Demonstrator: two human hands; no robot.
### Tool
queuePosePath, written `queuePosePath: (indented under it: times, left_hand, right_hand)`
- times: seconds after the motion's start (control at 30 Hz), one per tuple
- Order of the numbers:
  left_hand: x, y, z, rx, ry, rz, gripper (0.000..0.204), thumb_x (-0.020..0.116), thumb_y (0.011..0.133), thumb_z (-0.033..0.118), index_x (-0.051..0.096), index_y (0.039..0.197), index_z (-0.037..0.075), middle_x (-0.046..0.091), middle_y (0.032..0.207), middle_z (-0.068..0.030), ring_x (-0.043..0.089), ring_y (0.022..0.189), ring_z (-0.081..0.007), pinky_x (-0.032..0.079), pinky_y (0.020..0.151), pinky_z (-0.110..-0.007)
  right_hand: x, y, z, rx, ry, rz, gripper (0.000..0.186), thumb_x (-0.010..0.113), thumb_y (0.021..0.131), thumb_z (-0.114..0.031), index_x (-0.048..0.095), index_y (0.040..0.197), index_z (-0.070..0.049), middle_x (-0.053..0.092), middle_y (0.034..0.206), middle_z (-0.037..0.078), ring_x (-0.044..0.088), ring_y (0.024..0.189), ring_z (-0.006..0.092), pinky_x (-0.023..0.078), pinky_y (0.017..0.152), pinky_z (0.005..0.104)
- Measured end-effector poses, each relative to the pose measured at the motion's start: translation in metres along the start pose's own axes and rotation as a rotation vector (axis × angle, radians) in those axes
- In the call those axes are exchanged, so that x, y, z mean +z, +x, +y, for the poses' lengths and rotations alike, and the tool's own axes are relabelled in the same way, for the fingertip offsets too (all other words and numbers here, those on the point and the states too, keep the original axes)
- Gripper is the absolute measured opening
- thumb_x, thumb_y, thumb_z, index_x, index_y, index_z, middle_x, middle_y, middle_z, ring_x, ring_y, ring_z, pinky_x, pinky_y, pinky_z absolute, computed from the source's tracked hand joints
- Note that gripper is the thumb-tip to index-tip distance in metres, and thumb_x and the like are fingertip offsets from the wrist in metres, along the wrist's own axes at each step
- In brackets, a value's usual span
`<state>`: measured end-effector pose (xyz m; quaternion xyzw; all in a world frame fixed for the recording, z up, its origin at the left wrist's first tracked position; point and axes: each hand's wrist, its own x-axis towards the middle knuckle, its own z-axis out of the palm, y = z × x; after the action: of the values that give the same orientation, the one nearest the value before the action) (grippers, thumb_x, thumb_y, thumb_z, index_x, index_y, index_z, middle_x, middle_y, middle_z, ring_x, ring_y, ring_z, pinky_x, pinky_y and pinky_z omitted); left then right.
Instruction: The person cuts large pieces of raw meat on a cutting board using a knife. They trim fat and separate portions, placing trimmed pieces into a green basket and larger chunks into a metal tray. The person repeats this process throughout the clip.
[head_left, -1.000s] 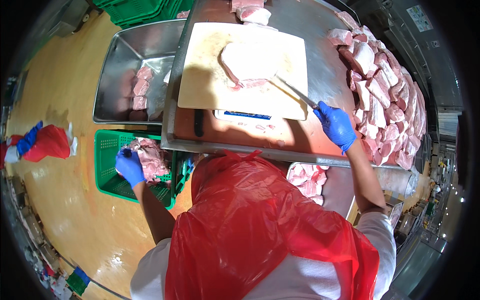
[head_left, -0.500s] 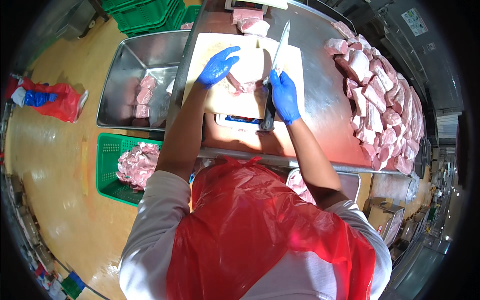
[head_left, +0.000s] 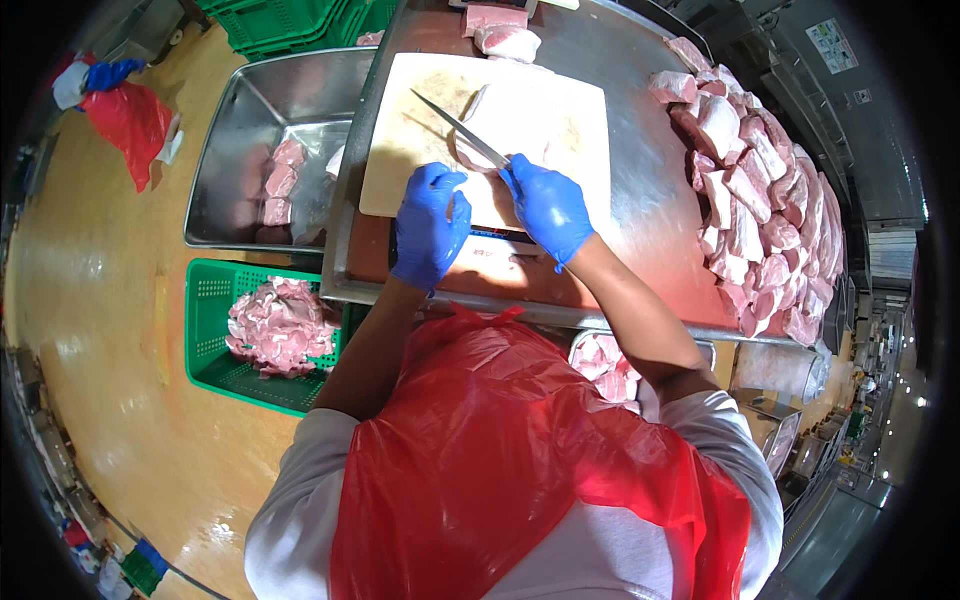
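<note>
On the white cutting board (head_left: 390, 165) lies a pale slab of meat (head_left: 515, 125), washed out by glare. My right hand (head_left: 550, 212), in a blue glove, is closed round the handle of a long knife (head_left: 458, 126). The blade slants to the far left, across the slab's left side. My left hand (head_left: 432, 228), gloved in blue too, is over the board's near left edge with its fingers curled in; whatever they hold is hidden. A partly covered scale (head_left: 490, 243) shows under the near edge of the board.
Many meat pieces (head_left: 745, 190) are heaped along the table's right side; two cuts (head_left: 507, 43) lie beyond the board. Left stand a steel tub (head_left: 225, 165) with meat blocks and a green crate (head_left: 205, 335) of trimmings. A co-worker in a red apron (head_left: 130, 125) is at far left.
The knife has swung from pointing away to slanting far left over the meat. My left hand has left the slab's side, come nearer and curled its fingers.
</note>
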<state>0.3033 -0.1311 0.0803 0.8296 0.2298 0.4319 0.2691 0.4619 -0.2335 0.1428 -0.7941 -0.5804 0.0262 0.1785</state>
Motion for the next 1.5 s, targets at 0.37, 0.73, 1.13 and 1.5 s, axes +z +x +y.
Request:
queuePosePath:
  times: [0.37, 0.73, 1.13, 1.5]
  left_hand:
    - [-0.038, -0.008, -0.022, -0.265, 0.001, 0.126, 0.02, 0.064, 0.088, 0.004, 0.067, 0.107, 0.0, 0.066, 0.099, -0.0182, 0.066, 0.089, -0.0324, 0.054, 0.077, -0.04]
    - [0.045, 0.019, -0.025, -0.308, -0.205, 0.268, 0.019, 0.077, 0.074, 0.003, 0.06, 0.083, 0.003, 0.062, 0.071, -0.0122, 0.06, 0.061, -0.0241, 0.05, 0.06, -0.037]
    - [-0.073, -0.017, -0.046, -0.61, -0.066, 0.074, 0.022, 0.08, 0.083, 0.019, 0.066, 0.083, 0.003, 0.058, 0.071, 0.0, 0.051, 0.067, -0.0083, 0.044, 0.06, -0.029]
    - [-0.173, 0.0, -0.104, -0.484, -0.006, 0.012, 0.037, 0.059, 0.097, 0.007, 0.059, 0.133, -0.003, 0.068, 0.122, -0.0138, 0.064, 0.109, -0.0195, 0.049, 0.096, -0.032]
  right_hand:
    - [-0.057, -0.093, 0.071, 0.1, -0.309, -0.42, 0.028, 0.055, 0.096, -0.014, 0.051, 0.122, -0.005, 0.068, 0.086, 0.024, 0.068, 0.077, 0.0427, 0.054, 0.066, 0.0513]
    - [-0.007, 0.003, -0.027, 0.019, 0.012, -0.06, 0.017, 0.05, 0.097, -0.011, 0.05, 0.107, 0.003, 0.066, 0.082, 0.028, 0.066, 0.075, 0.0463, 0.052, 0.067, 0.0546]
    - [-0.07, -0.085, 0.046, 0.082, -0.335, -0.501, 0.019, 0.052, 0.098, -0.012, 0.053, 0.115, -0.005, 0.07, 0.084, 0.021, 0.069, 0.076, 0.0404, 0.054, 0.065, 0.0492]
    - [-0.058, -0.067, 0.059, 0.53, 0.601, 0.167, 0.026, 0.054, 0.105, -0.023, 0.059, 0.098, 0.001, 0.064, 0.069, 0.011, 0.061, 0.057, 0.0163, 0.048, 0.054, 0.033]
